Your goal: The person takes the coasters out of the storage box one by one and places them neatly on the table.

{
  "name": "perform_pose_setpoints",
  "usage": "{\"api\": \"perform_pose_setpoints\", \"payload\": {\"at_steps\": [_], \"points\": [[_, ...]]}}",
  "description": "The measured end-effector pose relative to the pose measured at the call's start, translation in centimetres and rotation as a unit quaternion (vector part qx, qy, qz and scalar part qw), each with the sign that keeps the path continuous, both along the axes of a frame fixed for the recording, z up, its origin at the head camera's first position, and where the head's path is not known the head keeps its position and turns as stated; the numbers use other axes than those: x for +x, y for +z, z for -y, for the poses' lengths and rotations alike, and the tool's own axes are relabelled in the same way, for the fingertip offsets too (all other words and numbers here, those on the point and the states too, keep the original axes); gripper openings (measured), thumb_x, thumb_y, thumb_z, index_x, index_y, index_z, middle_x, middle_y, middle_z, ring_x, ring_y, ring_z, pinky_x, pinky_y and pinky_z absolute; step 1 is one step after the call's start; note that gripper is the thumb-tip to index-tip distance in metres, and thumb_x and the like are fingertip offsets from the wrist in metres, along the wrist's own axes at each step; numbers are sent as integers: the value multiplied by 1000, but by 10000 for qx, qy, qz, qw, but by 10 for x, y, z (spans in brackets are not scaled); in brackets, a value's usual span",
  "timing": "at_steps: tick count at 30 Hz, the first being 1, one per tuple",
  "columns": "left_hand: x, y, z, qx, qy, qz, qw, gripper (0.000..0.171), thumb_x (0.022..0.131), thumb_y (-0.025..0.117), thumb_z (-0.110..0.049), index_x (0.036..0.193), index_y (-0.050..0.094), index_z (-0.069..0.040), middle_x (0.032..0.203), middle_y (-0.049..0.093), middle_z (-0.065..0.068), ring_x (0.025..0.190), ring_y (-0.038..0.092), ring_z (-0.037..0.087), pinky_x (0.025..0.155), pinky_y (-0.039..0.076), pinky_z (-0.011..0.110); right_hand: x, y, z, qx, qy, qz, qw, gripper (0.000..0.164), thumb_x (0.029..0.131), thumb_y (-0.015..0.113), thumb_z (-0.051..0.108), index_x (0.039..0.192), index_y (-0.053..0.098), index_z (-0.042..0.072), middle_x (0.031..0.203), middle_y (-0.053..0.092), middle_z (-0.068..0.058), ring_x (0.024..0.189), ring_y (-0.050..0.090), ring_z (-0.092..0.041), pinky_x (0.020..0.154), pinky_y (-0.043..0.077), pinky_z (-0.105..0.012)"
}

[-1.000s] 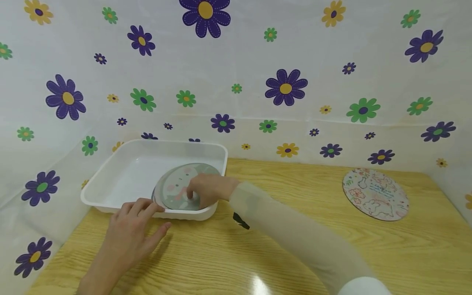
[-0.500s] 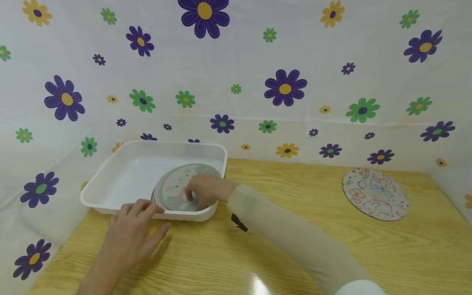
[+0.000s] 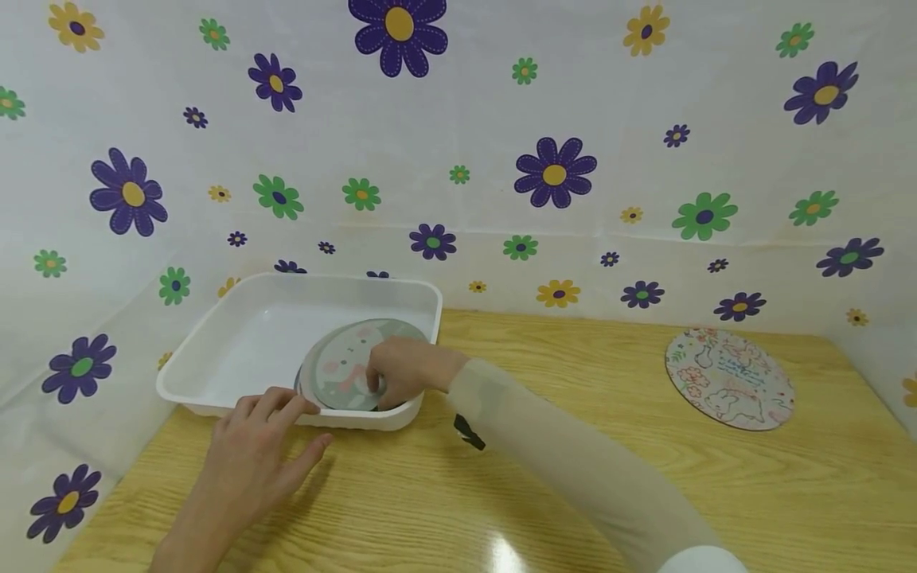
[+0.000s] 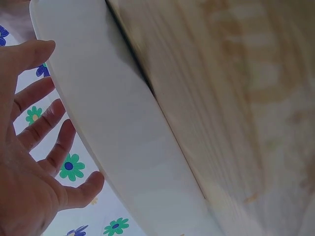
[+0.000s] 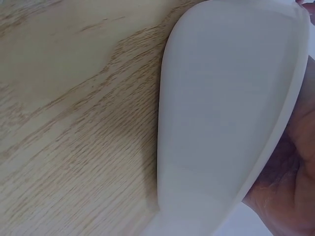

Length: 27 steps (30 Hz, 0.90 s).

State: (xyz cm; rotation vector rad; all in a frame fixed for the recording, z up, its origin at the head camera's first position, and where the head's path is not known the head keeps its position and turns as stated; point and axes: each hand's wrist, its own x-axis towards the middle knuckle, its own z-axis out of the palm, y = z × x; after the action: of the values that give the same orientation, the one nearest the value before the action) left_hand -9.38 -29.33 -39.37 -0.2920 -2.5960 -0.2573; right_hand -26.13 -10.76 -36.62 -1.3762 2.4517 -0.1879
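Note:
A white rectangular tray (image 3: 208, 318) holds a small stack of round mats; the top mat (image 3: 337, 358) is grey-green with a pale bunny-like face. Lower mats peek out along its left side. My right hand (image 3: 407, 370) reaches over the tray's near right corner, fingers bent down at the top mat's near right edge. Its fingertips are hidden, so I cannot tell whether they grip the mat. My left hand (image 3: 251, 438) rests its fingertips on the near rim, thumb apart below. In the left wrist view the fingers of the left hand (image 4: 29, 142) are spread along the tray's rim.
Another round mat (image 3: 731, 378), printed with red line drawings and blue writing, lies at the right of the wooden table (image 3: 544, 493). A white flower-patterned sheet (image 3: 466, 119) hangs behind. The tray's outer wall (image 5: 221, 108) fills much of the right wrist view.
My right hand has shifted slightly at the top mat's near edge, its fingertips now lower over the edge. The left hand and the tray stay put.

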Motion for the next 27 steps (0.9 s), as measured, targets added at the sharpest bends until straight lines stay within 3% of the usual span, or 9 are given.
{"api": "perform_pose_setpoints", "payload": {"at_steps": [7,13,16,22,27], "points": [[-1,-1,0,-22,4,11,10000,36,76,88,-34,103,68,-21,107,65,5,99,61,39,68,49,60,1,2,-6,-502,255,-97,9984,17,96,67,18,105,81,12,102,78,2,81,60,-6,75,48,-15],[-1,-1,1,-37,-51,-36,10000,37,75,89,-33,102,67,-20,106,65,6,97,62,41,65,49,59,4,7,-11,-837,275,-899,9921,18,100,65,22,105,80,16,101,76,5,83,59,-7,79,51,-21],[-1,0,1,-54,-65,-51,10000,38,74,89,-33,102,67,-20,107,65,6,97,62,41,65,49,59,7,10,-13,-1026,139,-1246,9868,17,101,64,24,105,80,18,100,75,6,86,60,-7,78,52,-22],[-2,0,0,-39,-125,-26,9999,35,76,87,-33,102,67,-21,108,65,4,98,62,40,66,49,59,13,12,-17,-1074,-341,-1355,9843,18,105,59,27,109,74,18,94,72,8,79,57,-7,65,46,-20],[-2,0,-1,-57,-83,-25,9999,36,76,88,-33,102,67,-21,107,65,5,97,61,40,66,49,58,16,13,-16,-1181,-372,-1433,9819,16,107,56,28,110,68,18,91,68,8,77,55,-6,63,44,-18]]}}
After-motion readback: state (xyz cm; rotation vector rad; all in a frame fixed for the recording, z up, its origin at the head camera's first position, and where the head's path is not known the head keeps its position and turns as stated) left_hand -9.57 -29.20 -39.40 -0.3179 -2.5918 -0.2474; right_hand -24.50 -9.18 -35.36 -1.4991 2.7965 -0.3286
